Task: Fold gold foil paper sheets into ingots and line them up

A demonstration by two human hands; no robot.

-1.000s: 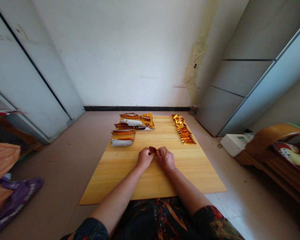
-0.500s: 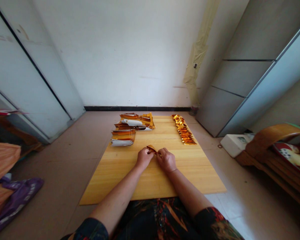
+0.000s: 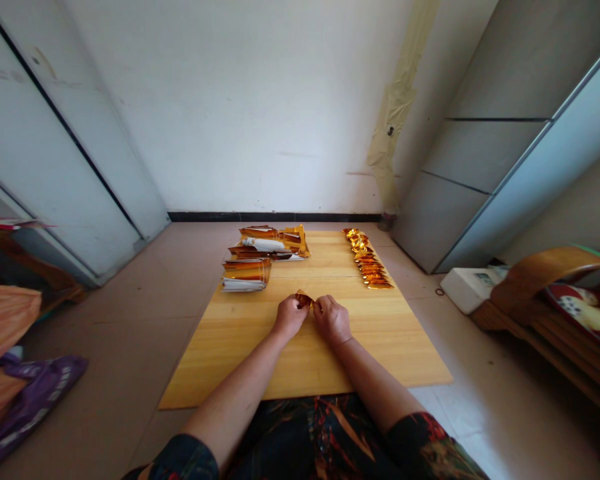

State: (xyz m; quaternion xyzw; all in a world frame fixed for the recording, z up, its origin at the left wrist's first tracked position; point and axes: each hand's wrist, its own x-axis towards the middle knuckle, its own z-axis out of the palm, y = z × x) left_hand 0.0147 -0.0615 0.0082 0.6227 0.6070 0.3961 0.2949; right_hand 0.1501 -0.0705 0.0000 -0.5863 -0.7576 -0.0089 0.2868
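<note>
My left hand (image 3: 289,316) and my right hand (image 3: 332,319) meet over the middle of a wooden board (image 3: 260,360) on the floor. Both are closed in a pinch on one small piece of gold foil paper (image 3: 304,298) held between them, just above the board. Stacks of gold foil sheets (image 3: 260,257) lie at the board's far left. A row of folded gold foil pieces (image 3: 369,260) runs along its far right.
White cabinet doors (image 3: 55,167) stand to the left and a grey cabinet (image 3: 480,167) to the right. A white box (image 3: 470,288) and a wooden chair (image 3: 555,293) sit at the right. Orange and purple bags (image 3: 15,373) lie at the left.
The foil piece between my fingers has turned and changed shape, showing dark red first, then brighter gold. My hands have stayed in the same place on the board.
</note>
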